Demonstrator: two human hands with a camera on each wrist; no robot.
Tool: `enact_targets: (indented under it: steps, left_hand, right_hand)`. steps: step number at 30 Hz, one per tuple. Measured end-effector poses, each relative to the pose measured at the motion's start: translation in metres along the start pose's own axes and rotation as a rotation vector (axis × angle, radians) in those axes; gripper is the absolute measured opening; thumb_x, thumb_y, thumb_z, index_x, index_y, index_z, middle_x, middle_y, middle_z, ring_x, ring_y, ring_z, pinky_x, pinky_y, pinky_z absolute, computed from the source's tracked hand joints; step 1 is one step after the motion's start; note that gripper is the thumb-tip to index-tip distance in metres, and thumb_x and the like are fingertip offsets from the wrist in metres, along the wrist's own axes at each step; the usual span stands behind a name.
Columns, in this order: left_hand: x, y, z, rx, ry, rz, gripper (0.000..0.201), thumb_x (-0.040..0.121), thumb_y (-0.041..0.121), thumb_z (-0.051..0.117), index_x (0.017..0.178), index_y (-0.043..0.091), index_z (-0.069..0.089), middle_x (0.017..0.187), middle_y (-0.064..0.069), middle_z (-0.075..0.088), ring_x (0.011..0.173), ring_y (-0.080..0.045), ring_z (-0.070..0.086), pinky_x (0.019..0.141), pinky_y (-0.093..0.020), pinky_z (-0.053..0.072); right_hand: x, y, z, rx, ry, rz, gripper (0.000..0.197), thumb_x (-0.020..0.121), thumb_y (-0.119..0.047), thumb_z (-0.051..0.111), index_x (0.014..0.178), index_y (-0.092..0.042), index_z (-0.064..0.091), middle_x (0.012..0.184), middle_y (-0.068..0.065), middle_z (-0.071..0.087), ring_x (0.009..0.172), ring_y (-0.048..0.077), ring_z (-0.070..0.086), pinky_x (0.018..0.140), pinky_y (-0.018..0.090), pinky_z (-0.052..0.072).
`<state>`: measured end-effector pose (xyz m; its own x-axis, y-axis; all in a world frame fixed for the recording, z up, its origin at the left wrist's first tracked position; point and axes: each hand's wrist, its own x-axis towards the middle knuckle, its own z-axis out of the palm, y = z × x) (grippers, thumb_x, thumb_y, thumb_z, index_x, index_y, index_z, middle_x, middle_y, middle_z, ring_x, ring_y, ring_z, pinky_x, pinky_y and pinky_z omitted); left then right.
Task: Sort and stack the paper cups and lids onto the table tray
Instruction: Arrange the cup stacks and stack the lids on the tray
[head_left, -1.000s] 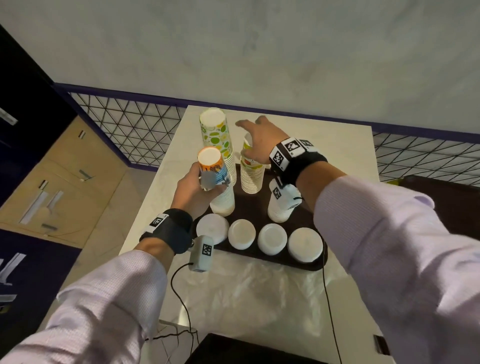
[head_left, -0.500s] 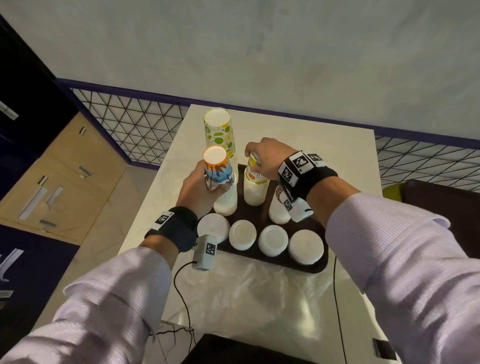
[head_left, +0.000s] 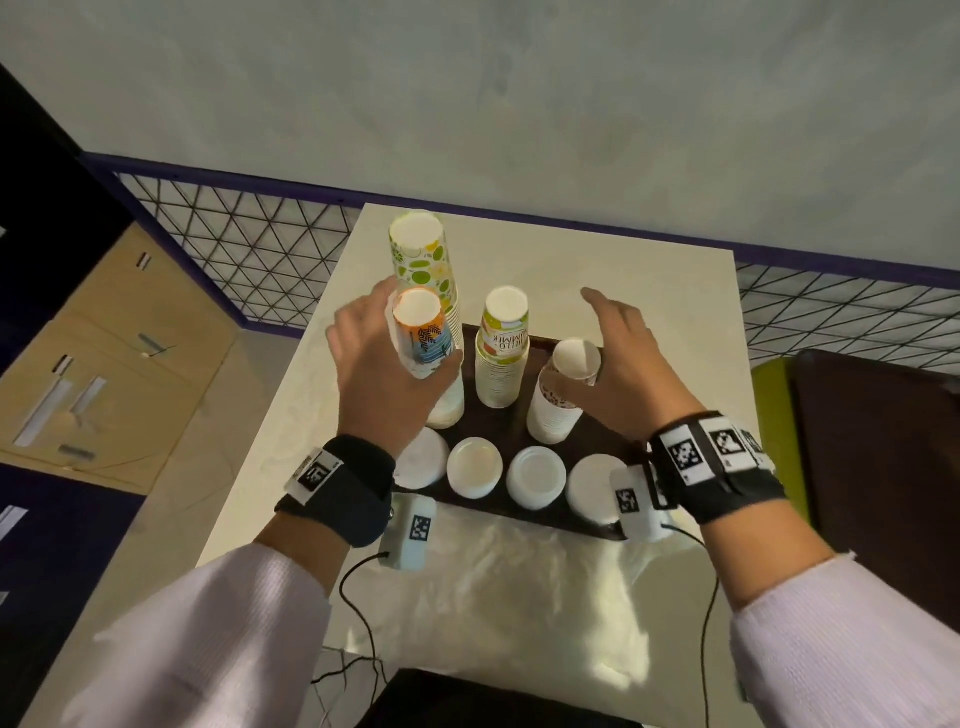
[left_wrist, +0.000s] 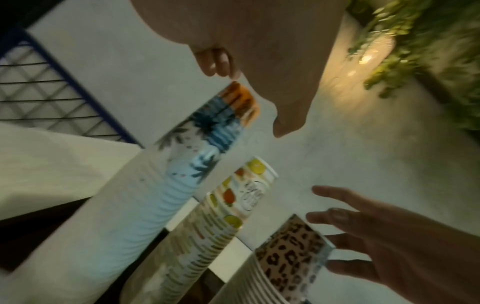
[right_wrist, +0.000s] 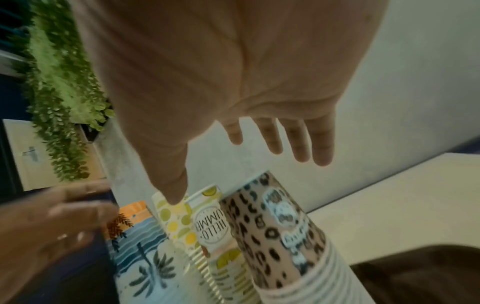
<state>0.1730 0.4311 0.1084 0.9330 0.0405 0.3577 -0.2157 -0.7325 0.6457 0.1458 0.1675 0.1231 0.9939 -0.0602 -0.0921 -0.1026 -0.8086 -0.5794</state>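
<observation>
A dark tray (head_left: 511, 428) on the table holds four upside-down cup stacks: green-dotted (head_left: 422, 267), palm-print (head_left: 423, 345), "Hello Summer" (head_left: 504, 353) and leopard-print (head_left: 558, 400). A row of white lid stacks (head_left: 474, 467) lines the tray's front. My left hand (head_left: 374, 382) is open around the left side of the palm-print stack (left_wrist: 207, 131), its thumb close to the cups without gripping. My right hand (head_left: 626, 379) hovers open just right of the leopard stack (right_wrist: 275, 224), fingers spread (right_wrist: 298, 142) and holding nothing.
The cream table (head_left: 623, 270) extends bare behind and right of the tray. A crinkled clear plastic sheet (head_left: 498, 577) covers the front part. A wire-mesh railing (head_left: 234, 249) runs along the far left edge. A dark piece of furniture (head_left: 872, 447) stands to the right.
My left hand has let go of the palm-print stack and opened. My right hand has released the "Hello Summer" stack and moved right, beside the leopard stack.
</observation>
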Motion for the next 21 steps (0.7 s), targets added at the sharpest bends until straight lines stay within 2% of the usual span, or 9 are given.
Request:
enact_targets:
  steps: [2, 4, 6, 9, 11, 13, 15, 19, 21]
  left_hand:
    - [0.001, 0.024, -0.003, 0.002, 0.010, 0.109, 0.078, 0.078, 0.038, 0.086, 0.144, 0.016, 0.050, 0.138, -0.012, 0.052, 0.129, -0.026, 0.041, 0.103, -0.026, 0.026]
    - [0.007, 0.044, 0.002, 0.002, -0.066, 0.228, 0.067, 0.082, 0.034, 0.082, 0.141, 0.016, 0.054, 0.137, -0.011, 0.053, 0.129, -0.026, 0.043, 0.104, -0.030, 0.031]
    - [0.015, 0.060, 0.015, -0.003, -0.169, 0.258, 0.061, 0.083, 0.028, 0.080, 0.139, 0.019, 0.057, 0.138, -0.009, 0.054, 0.127, -0.025, 0.048, 0.106, -0.032, 0.037]
    - [0.020, 0.072, 0.041, 0.046, -0.252, 0.293, 0.066, 0.081, 0.019, 0.080, 0.143, 0.016, 0.057, 0.147, -0.013, 0.051, 0.132, -0.032, 0.050, 0.108, -0.040, 0.044]
    - [0.023, 0.072, 0.058, 0.107, -0.282, 0.319, 0.072, 0.080, 0.014, 0.080, 0.147, 0.011, 0.054, 0.153, -0.020, 0.047, 0.139, -0.039, 0.046, 0.112, -0.046, 0.043]
    - [0.027, 0.069, 0.073, 0.162, -0.321, 0.301, 0.074, 0.084, 0.015, 0.079, 0.152, 0.011, 0.050, 0.158, -0.022, 0.041, 0.146, -0.041, 0.039, 0.115, -0.049, 0.040]
    - [0.032, 0.066, 0.083, 0.247, -0.361, 0.286, 0.071, 0.088, 0.019, 0.077, 0.152, 0.012, 0.049, 0.158, -0.021, 0.042, 0.147, -0.040, 0.037, 0.118, -0.050, 0.038]
    - [0.038, 0.062, 0.087, 0.367, -0.275, 0.299, 0.052, 0.087, 0.015, 0.074, 0.138, 0.009, 0.064, 0.137, -0.018, 0.064, 0.125, -0.037, 0.060, 0.105, -0.050, 0.047]
    - [0.041, 0.062, 0.085, 0.407, -0.232, 0.275, 0.048, 0.087, 0.019, 0.074, 0.134, 0.013, 0.068, 0.132, -0.010, 0.070, 0.118, -0.032, 0.066, 0.105, -0.051, 0.044]
  right_hand:
    - [-0.008, 0.008, 0.008, 0.089, 0.076, -0.013, 0.104, 0.077, -0.044, 0.084, 0.157, -0.033, 0.018, 0.157, 0.007, 0.031, 0.138, 0.025, 0.040, 0.112, 0.042, 0.039]
    - [-0.010, 0.013, 0.018, 0.143, 0.117, -0.015, 0.102, 0.077, -0.040, 0.085, 0.157, -0.030, 0.022, 0.152, 0.008, 0.037, 0.131, 0.021, 0.047, 0.105, 0.030, 0.037]
    - [-0.010, 0.014, 0.028, 0.166, 0.160, -0.023, 0.098, 0.078, -0.037, 0.085, 0.156, -0.029, 0.026, 0.145, 0.009, 0.044, 0.127, 0.022, 0.050, 0.100, 0.026, 0.037]
    - [-0.007, 0.013, 0.040, 0.208, 0.186, -0.001, 0.090, 0.079, -0.031, 0.084, 0.152, -0.032, 0.032, 0.134, 0.008, 0.052, 0.118, 0.020, 0.054, 0.094, 0.026, 0.037]
    - [-0.005, 0.013, 0.048, 0.215, 0.173, 0.006, 0.084, 0.082, -0.029, 0.081, 0.151, -0.036, 0.033, 0.133, 0.006, 0.053, 0.116, 0.018, 0.054, 0.093, 0.026, 0.040]
    - [-0.004, 0.017, 0.056, 0.198, 0.161, -0.017, 0.076, 0.085, -0.028, 0.076, 0.149, -0.038, 0.036, 0.131, 0.006, 0.055, 0.113, 0.019, 0.056, 0.092, 0.032, 0.048]
    - [-0.004, 0.021, 0.060, 0.174, 0.171, -0.035, 0.066, 0.088, -0.025, 0.073, 0.146, -0.036, 0.041, 0.124, 0.008, 0.059, 0.106, 0.022, 0.059, 0.089, 0.034, 0.050]
    - [-0.002, 0.028, 0.057, 0.138, 0.156, -0.041, 0.060, 0.090, -0.024, 0.070, 0.142, -0.033, 0.044, 0.117, 0.008, 0.059, 0.103, 0.025, 0.059, 0.090, 0.037, 0.051]
    - [-0.001, 0.035, 0.052, 0.127, 0.164, -0.028, 0.059, 0.090, -0.026, 0.069, 0.142, -0.034, 0.043, 0.115, 0.008, 0.058, 0.101, 0.026, 0.058, 0.087, 0.038, 0.052]
